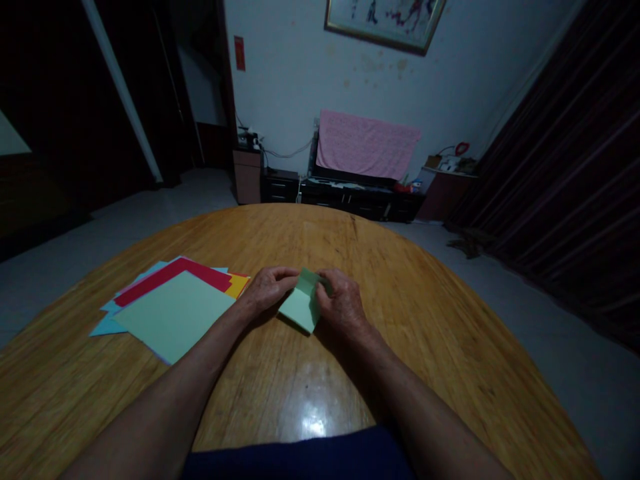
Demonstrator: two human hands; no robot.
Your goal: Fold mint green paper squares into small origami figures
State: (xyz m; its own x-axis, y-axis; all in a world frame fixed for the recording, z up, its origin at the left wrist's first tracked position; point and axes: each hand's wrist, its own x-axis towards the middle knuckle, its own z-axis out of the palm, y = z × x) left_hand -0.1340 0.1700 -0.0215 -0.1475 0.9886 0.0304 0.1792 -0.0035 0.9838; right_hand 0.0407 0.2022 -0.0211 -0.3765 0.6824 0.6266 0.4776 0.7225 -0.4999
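A small folded piece of light green paper lies between my hands over the wooden table, with a darker green flap raised at its far side. My left hand is at the paper's left far edge, its fingers closed on it. On the right side, my right hand grips the paper between thumb and curled fingers. Left of my left hand, a large light green sheet tops a spread stack, with a red sheet, an orange-yellow sheet and light blue sheets under it.
The round wooden table fills the foreground. Beyond its far edge stands a low black cabinet, with a pink cloth draped over something above it. A dark curtain hangs at the right.
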